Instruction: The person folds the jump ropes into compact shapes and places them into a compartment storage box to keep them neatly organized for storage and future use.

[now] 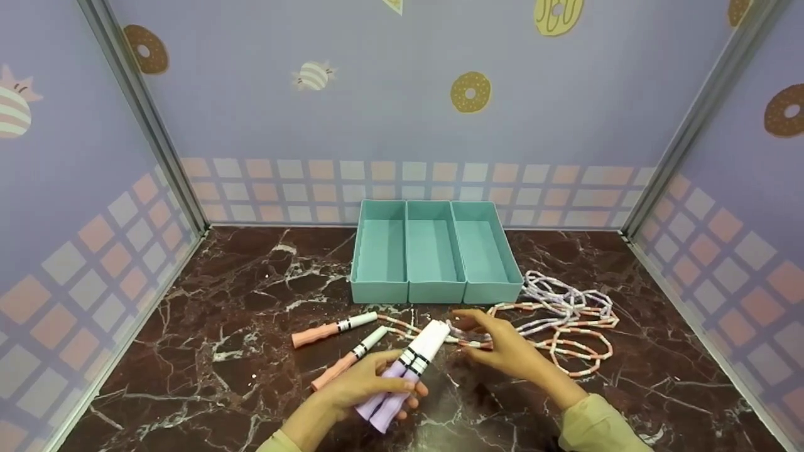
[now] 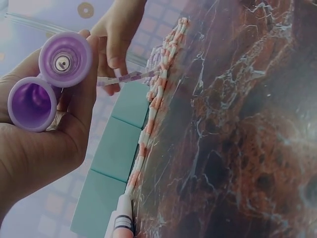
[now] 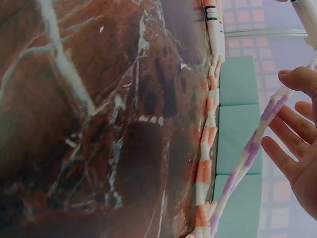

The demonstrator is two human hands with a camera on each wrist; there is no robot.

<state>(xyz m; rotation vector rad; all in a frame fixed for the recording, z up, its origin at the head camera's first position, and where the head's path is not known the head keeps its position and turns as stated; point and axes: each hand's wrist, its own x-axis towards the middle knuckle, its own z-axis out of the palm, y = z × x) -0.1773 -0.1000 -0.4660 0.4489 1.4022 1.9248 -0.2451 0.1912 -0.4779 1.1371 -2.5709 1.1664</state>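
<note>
My left hand (image 1: 359, 384) grips the two handles of a purple-and-white jump rope (image 1: 428, 339) side by side, white ends pointing up and away. In the left wrist view their hollow purple ends (image 2: 32, 105) face the camera. My right hand (image 1: 507, 349) is held just beyond the white ends, fingers spread and slightly bent. The purple-and-white beaded cord (image 3: 252, 144) runs down past its fingers; whether they touch it I cannot tell. An orange-and-white jump rope lies on the table, one handle (image 1: 320, 334) left of the other handle (image 1: 352, 359), which is partly behind my left hand.
Behind the hands stands a teal box (image 1: 436, 292) with three compartments, near the back wall. Loops of purple cord (image 1: 568, 301) and orange cord (image 1: 581, 371) lie tangled at its right on the dark marbled table (image 1: 188, 376). Patterned panels enclose three sides.
</note>
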